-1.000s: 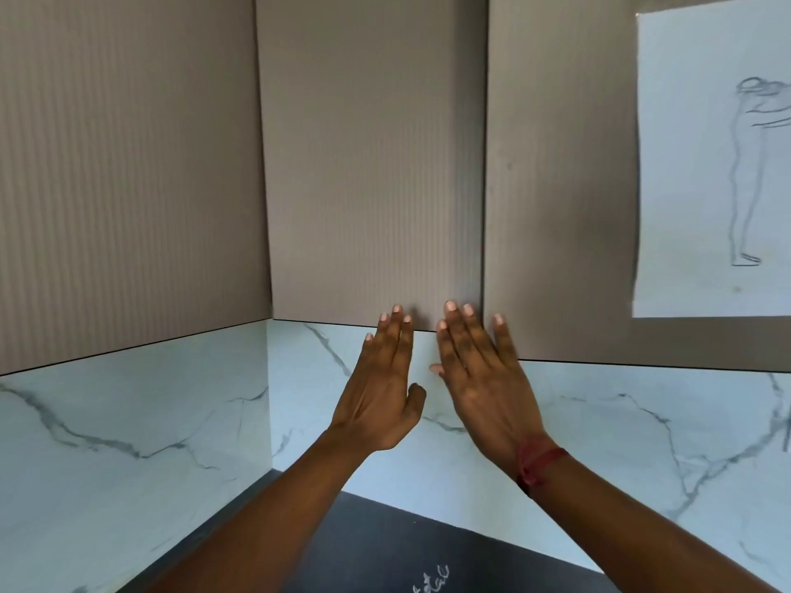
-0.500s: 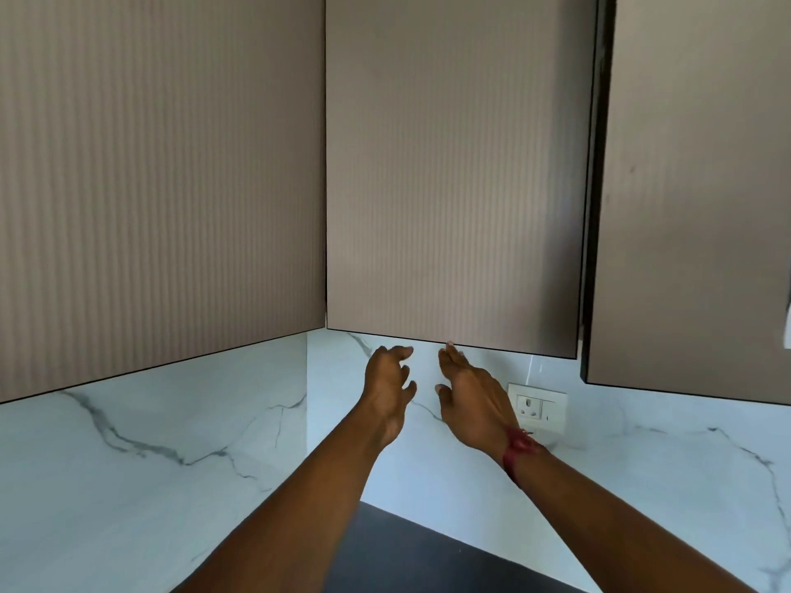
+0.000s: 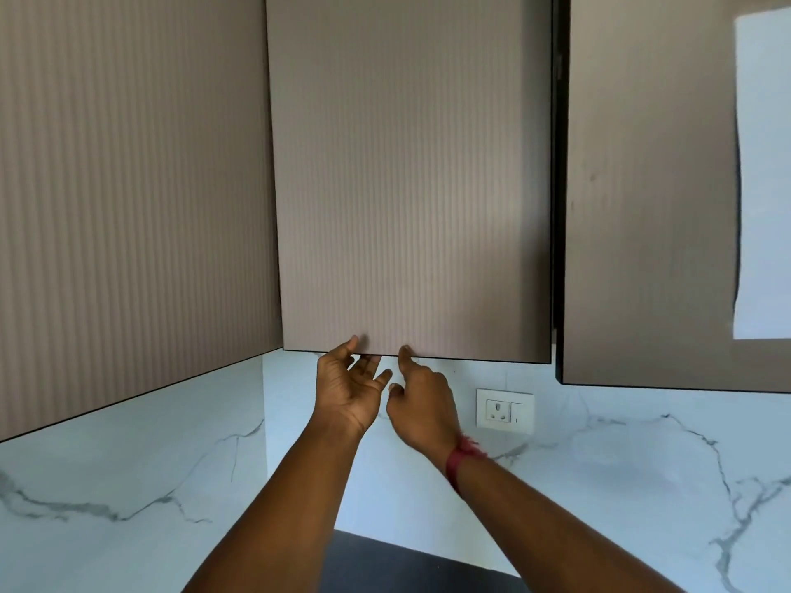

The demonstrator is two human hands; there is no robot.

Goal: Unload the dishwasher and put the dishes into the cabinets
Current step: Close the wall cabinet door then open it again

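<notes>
A taupe ribbed upper cabinet door (image 3: 411, 186) fills the middle of the head view, with a dark gap along its right side. My left hand (image 3: 349, 391) is at the door's lower edge, its thumb laid on the front face and its fingers curled just under the edge. Close beside it, my right hand (image 3: 421, 400) touches the same edge with its index fingertip, and its other fingers are tucked out of sight. A red thread (image 3: 460, 457) circles my right wrist. No dishes or dishwasher are in view.
Matching cabinet fronts stand to the left (image 3: 128, 186) and right (image 3: 642, 207), the right one carrying a white paper sheet (image 3: 764, 177). A wall socket (image 3: 505, 410) sits on the marble backsplash (image 3: 128, 485). A dark countertop corner (image 3: 406, 562) lies below my arms.
My view has tilted up from the backsplash to the cabinets. Both hands went from flat and spread to reaching up and meeting the middle door's lower edge.
</notes>
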